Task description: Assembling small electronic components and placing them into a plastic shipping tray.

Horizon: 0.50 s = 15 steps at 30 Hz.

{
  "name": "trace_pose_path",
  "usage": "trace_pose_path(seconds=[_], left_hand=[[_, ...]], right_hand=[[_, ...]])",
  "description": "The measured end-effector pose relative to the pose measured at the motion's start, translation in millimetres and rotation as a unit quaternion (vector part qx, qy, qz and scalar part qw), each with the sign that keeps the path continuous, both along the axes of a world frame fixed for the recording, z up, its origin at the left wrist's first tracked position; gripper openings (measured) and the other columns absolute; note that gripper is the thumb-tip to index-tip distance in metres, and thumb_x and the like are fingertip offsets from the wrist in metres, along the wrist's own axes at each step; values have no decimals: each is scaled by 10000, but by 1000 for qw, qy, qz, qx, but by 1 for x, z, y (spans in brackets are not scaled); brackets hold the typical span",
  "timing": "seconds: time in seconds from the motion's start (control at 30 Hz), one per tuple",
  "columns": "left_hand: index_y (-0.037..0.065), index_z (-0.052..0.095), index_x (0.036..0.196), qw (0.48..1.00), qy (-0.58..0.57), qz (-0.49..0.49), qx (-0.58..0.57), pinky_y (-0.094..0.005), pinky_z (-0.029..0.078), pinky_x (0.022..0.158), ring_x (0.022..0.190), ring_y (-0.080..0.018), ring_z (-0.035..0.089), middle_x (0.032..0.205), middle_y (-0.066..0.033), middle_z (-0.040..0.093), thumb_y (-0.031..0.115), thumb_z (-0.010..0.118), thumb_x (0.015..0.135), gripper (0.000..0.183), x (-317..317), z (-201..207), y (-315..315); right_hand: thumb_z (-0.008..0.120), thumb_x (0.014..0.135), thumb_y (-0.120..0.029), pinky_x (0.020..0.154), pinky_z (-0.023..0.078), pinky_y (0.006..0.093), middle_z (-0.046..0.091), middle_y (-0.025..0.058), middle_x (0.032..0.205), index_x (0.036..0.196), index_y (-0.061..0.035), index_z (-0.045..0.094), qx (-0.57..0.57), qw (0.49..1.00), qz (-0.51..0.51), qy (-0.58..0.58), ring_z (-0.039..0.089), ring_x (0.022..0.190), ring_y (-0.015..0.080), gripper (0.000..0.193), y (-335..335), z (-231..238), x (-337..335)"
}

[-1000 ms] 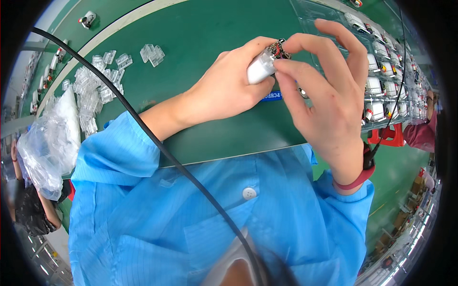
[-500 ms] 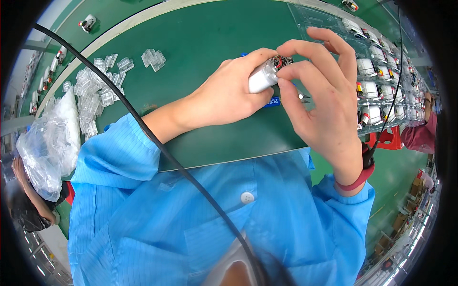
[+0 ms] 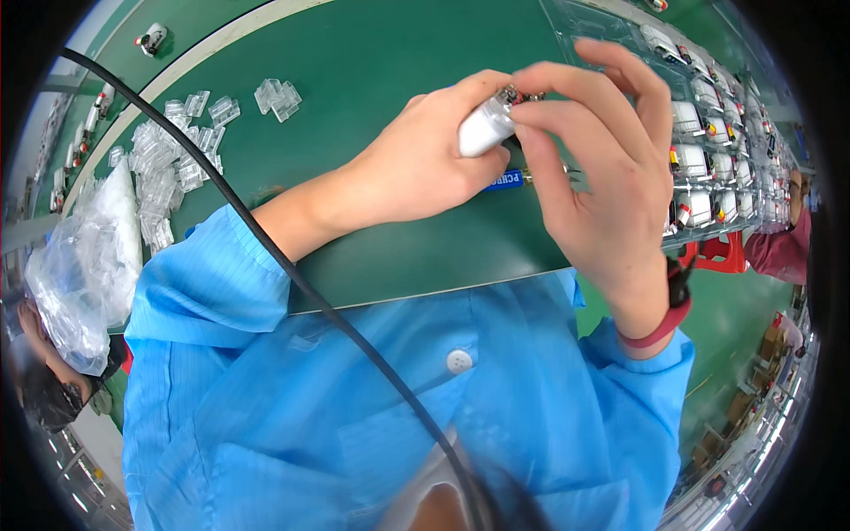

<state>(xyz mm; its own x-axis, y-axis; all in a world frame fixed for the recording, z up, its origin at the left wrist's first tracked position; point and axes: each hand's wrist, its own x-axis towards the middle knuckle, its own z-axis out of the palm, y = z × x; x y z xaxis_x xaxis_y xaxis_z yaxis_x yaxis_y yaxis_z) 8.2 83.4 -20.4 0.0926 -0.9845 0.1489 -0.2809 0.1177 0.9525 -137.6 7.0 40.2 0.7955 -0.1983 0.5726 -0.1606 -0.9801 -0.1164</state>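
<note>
My left hand is wrapped round a small white device with a rounded body and a clear collar. Small metal and red parts show at the device's far end. At that end my right hand pinches with thumb and forefinger, its other fingers raised and bent. The fingertips hide exactly which part they grip. Under the hands, on the green table, lies a blue-handled tool with a metal end, partly covered by the right hand.
Clear plastic pieces lie heaped at the left, beside a clear plastic bag. Clear trays of similar white devices stand at the right. A black cable crosses the view. Another person sits at far left; a red stool stands at right.
Both hands and the white device have risen slightly in the picture. My right fingers have shifted a little over the device's end, and more of the blue-handled tool shows.
</note>
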Motion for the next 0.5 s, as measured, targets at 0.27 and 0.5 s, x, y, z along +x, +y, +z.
trace_pose_path(seconds=[0.27,0.5], left_hand=[[27,517,1149,999,32,4,-25,-364,493,712,849,-313,631,932,-161,633,82,602,763,399,0,-3,-1],[26,529,1137,998,30,25,-52,-386,487,722,864,-340,624,942,-159,638,96,621,765,390,-2,-6,-1]], right_hand=[[710,697,-17,990,341,417,629,78,1084,846,-39,665,150,986,21,-68,468,1138,301,157,-1,-28,-8],[721,721,-45,1010,315,411,604,111,1151,810,-48,658,180,976,11,-124,419,1215,321,109,1,-44,-1]])
